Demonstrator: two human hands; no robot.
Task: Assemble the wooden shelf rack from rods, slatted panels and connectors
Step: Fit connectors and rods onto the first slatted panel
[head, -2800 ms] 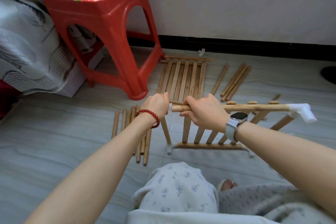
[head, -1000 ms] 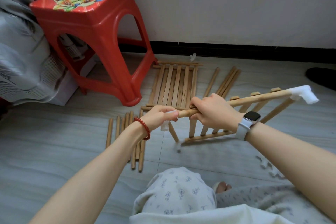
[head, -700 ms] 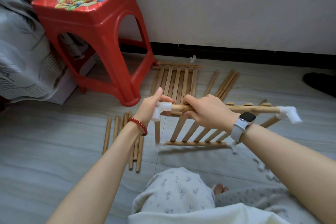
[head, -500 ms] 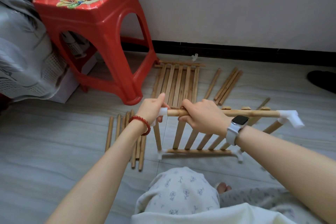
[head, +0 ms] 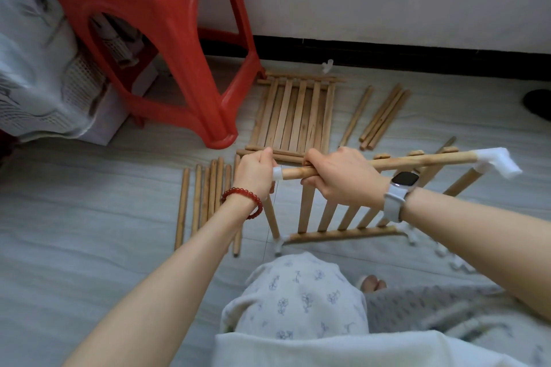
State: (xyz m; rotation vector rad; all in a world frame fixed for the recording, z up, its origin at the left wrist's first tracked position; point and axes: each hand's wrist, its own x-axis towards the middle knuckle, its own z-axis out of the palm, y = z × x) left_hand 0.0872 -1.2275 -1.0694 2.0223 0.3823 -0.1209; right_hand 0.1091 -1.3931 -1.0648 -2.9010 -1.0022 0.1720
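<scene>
A slatted panel (head: 334,217) stands on edge on the floor in front of my knee, framed by rods with white corner connectors. My right hand (head: 343,177) grips its top rod (head: 423,160) near the left end. My left hand (head: 256,174) is closed over the white connector (head: 277,173) at that left end. Another white connector (head: 495,162) caps the rod's right end. A second slatted panel (head: 295,116) lies flat on the floor beyond. Several loose rods (head: 208,197) lie left of my left wrist, and more rods (head: 381,116) lie to the right of the flat panel.
A red plastic stool (head: 155,39) stands at the back left, close to the flat panel. Bedding (head: 32,68) hangs at the far left. Small white connectors (head: 456,262) lie on the floor under my right forearm, and one (head: 327,65) by the black skirting board.
The view has tilted down. My left hand closed fully round the white connector on the rod's left end. The panel's right end rose a little.
</scene>
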